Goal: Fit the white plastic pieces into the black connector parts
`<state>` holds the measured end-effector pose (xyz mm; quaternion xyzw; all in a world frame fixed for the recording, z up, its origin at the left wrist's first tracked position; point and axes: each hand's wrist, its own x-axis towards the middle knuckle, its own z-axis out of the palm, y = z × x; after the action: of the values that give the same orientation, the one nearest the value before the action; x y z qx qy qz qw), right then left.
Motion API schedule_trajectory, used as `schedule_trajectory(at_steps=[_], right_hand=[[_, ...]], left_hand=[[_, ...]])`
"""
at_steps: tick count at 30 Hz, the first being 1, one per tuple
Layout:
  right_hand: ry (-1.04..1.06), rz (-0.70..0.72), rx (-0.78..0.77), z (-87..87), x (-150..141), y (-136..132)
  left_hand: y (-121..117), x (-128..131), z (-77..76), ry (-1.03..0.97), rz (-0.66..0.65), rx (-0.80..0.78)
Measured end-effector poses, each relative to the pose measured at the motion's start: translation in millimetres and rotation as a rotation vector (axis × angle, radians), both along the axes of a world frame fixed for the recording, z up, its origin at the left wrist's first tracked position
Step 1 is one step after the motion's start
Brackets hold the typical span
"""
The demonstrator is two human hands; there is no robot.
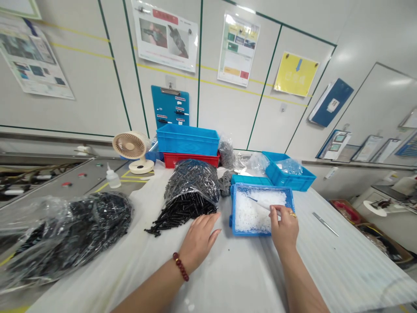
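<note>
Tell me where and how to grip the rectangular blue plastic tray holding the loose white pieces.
Take the rectangular blue plastic tray by the rims of its left and right walls, coming from both sides. A turquoise plastic box sits just behind its far wall, and loose white pieces lie inside, so a level two-handed hold is probably safest. The right hand holds a slim pale tool.

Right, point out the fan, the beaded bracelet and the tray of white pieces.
Fan (pixel 129 145): head view, on the round grille.
Bracelet (pixel 181 267): head view, on a bead.
Tray (pixel 250 234): head view, on the front rim.
</note>
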<state>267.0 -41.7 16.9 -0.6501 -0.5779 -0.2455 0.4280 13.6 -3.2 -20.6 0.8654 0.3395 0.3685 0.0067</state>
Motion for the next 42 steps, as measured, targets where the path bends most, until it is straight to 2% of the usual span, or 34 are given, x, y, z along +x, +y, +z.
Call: schedule_trajectory(at_steps=[6, 10, 13, 16, 24, 30, 34, 37, 40, 42], right_hand=[[0.052, 0.055, -0.052, -3.3, -12, 12], [0.315, 0.159, -0.013, -3.1, -16, 14], [0.463, 0.142, 0.046, -1.0, -12, 9], [0.399, 0.092, 0.078, -0.1, -5, 4], [0.029, -0.015, 0.042, -1.8, -2, 6], [-0.034, -0.027, 0.019, -4.8, -6, 9], [0.080, 0.063, -0.008, -8.9, -12, 15], [0.294, 0.141, -0.018, -8.8, -14, 16], [0.508, 0.133, 0.010, -6.1, -11, 12], [0.558, 0.111, 0.042, -4.3, -7, 8]], left_hand=[[-1, 2, -0.5, 0.012, -0.003, 0.004], [0, 2, -0.4, 0.004, -0.011, 0.001], [1, 1, -0.2, -0.006, -0.009, -0.008], [1, 0, -0.3, -0.002, -0.009, -0.014], [2, 1, -2.0, -0.001, -0.005, -0.030], [2, 1, -1.7, -0.017, -0.011, -0.029], [2, 0, 0.0, -0.014, -0.012, -0.018], [2, 0, 0.2, -0.015, -0.010, -0.024], [3, 0, -0.8, -0.006, -0.005, -0.042], [3, 0, -1.3, 0.002, -0.003, -0.049]])
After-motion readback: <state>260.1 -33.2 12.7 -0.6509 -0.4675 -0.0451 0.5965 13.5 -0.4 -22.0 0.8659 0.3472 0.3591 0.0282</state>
